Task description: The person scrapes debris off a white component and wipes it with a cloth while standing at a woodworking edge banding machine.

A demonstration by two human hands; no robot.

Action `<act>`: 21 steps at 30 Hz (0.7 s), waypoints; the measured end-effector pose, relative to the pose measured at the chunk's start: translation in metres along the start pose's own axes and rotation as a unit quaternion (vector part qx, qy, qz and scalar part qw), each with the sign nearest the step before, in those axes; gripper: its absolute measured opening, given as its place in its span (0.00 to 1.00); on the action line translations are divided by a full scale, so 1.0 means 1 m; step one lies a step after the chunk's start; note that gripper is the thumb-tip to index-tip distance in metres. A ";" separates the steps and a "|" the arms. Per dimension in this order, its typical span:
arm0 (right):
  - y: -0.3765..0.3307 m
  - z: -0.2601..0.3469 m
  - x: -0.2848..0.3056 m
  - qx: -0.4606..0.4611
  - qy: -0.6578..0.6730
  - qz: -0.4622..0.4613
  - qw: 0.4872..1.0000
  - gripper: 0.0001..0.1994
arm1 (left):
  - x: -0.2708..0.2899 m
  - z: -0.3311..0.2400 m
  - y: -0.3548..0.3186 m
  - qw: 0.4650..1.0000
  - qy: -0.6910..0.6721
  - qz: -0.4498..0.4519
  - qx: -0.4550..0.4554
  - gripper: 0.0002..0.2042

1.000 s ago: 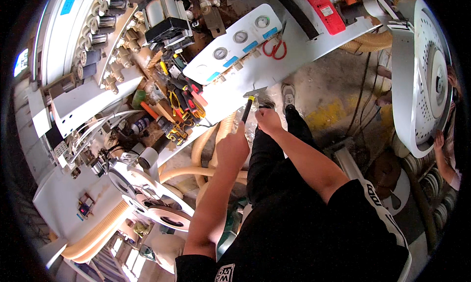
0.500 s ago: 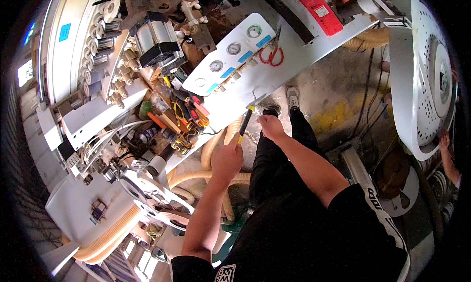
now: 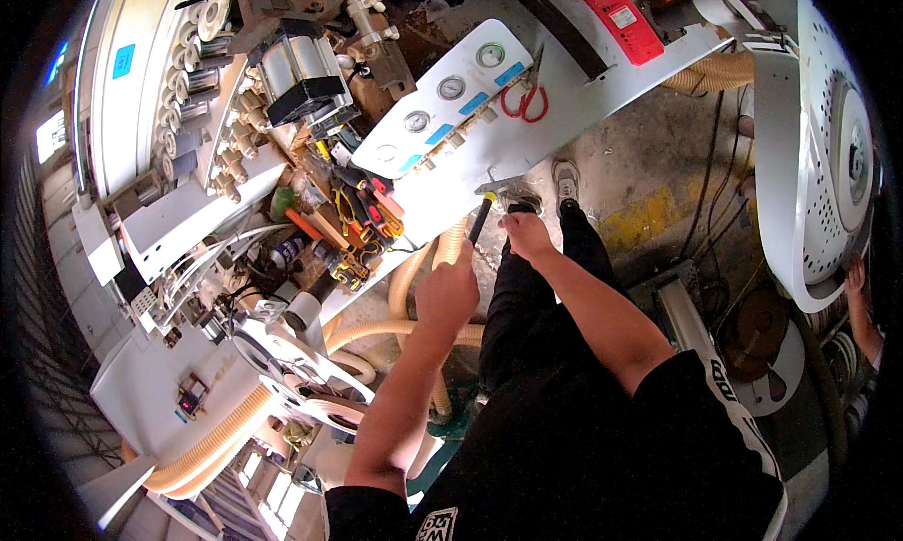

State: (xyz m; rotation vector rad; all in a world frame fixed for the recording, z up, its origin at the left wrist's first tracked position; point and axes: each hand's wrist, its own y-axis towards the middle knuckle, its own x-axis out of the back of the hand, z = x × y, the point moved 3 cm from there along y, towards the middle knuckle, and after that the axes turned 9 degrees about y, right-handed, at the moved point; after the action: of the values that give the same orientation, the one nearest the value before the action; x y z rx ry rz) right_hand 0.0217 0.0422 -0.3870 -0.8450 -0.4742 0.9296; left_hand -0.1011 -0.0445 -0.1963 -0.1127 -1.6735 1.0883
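My left hand (image 3: 448, 294) is wrapped around the handle of what looks like a hammer (image 3: 483, 217). Its handle is black and yellow, and a grey metal head shows faintly at the far end, against the white panel's edge. Just right of the tool is my right hand (image 3: 530, 235), with its fingers curled closed. Whatever it may hold is hidden by the fingers. Both hands are in front of the white panel (image 3: 564, 127), above my shoes. A white gauge panel (image 3: 451, 99) with round dials and blue labels lies on that panel, beside red-handled scissors (image 3: 524, 103).
Pliers (image 3: 350, 214) and several other hand tools lie crowded at the left, near a yellow-black drill (image 3: 344, 266). Beige ribbed hose (image 3: 404, 282) runs below the panel. A large white perforated drum (image 3: 828, 155) stands at right, with another person's hand (image 3: 854, 276) on its rim.
My left hand and the tool have shifted slightly up and right, covering more of the handle's lower part. My right hand has moved slightly right and stays closed.
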 end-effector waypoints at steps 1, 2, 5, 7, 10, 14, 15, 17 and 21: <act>-0.001 0.005 0.002 -0.009 -0.003 0.007 1.000 0.20 | 0.002 0.000 0.002 1.000 0.001 0.002 -0.007 0.23; -0.002 0.010 0.003 -0.017 -0.007 0.014 1.000 0.20 | 0.004 -0.001 0.002 1.000 -0.002 0.005 -0.005 0.23; 0.005 0.002 -0.003 0.043 -0.051 0.005 0.998 0.19 | 0.021 -0.008 0.001 1.000 -0.001 0.013 -0.001 0.22; 0.005 0.004 -0.005 0.046 -0.066 0.001 0.997 0.18 | 0.019 -0.013 -0.007 1.000 0.000 0.023 0.011 0.21; 0.008 0.007 -0.006 0.000 -0.067 0.005 0.998 0.18 | 0.016 -0.017 -0.008 0.998 0.041 0.041 0.014 0.22; 0.007 0.008 -0.004 0.021 -0.113 0.004 0.993 0.20 | 0.015 -0.020 -0.004 0.999 0.034 0.029 0.004 0.24; 0.006 0.009 -0.003 0.021 -0.120 0.005 0.992 0.20 | 0.017 -0.020 -0.003 0.999 0.028 0.036 0.008 0.24; 0.003 0.011 0.000 0.016 -0.118 0.002 0.993 0.21 | 0.016 -0.020 -0.006 0.998 0.035 0.050 0.015 0.25; 0.006 0.007 0.000 0.032 -0.133 -0.021 0.990 0.21 | 0.003 -0.022 -0.008 0.996 0.048 0.070 0.031 0.25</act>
State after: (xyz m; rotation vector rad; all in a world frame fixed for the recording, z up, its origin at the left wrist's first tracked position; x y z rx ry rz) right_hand 0.0140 0.0470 -0.3881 -0.6538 -0.6863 1.0183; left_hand -0.0815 -0.0346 -0.1885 -0.2416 -1.5630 1.2210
